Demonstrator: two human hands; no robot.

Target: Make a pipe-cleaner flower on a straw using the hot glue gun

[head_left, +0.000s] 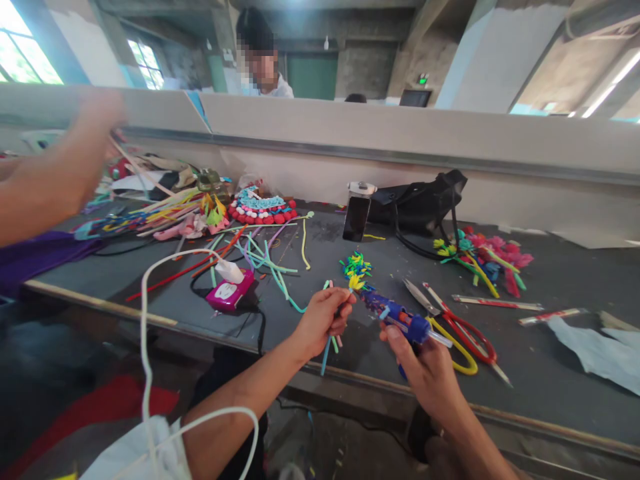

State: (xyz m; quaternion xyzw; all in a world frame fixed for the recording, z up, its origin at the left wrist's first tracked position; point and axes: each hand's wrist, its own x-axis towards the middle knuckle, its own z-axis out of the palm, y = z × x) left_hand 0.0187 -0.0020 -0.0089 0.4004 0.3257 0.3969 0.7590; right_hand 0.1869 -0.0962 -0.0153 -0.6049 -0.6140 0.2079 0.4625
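My left hand (324, 319), its fingers pinched together, holds a small yellow pipe-cleaner flower (357, 283) by its stem. Pale green, pink and blue pipe cleaners (326, 355) stick out below that hand. My right hand (425, 363) is wrapped round a blue glue gun (400, 319), and a clear glue stick (440, 339) juts from its back end. The gun's nozzle points at the flower, very close to it; I cannot tell whether they touch. Just behind lies a heap of short blue, green and yellow pieces (357, 263).
Red-handled scissors (467, 333) lie right of the glue gun. Behind are a phone (356, 219), a black bag (425, 200) and fuzzy flowers (500, 257). A magenta power adapter (231, 291) with a white cable (145, 320) sits left. Another person's arm (60, 173) reaches in.
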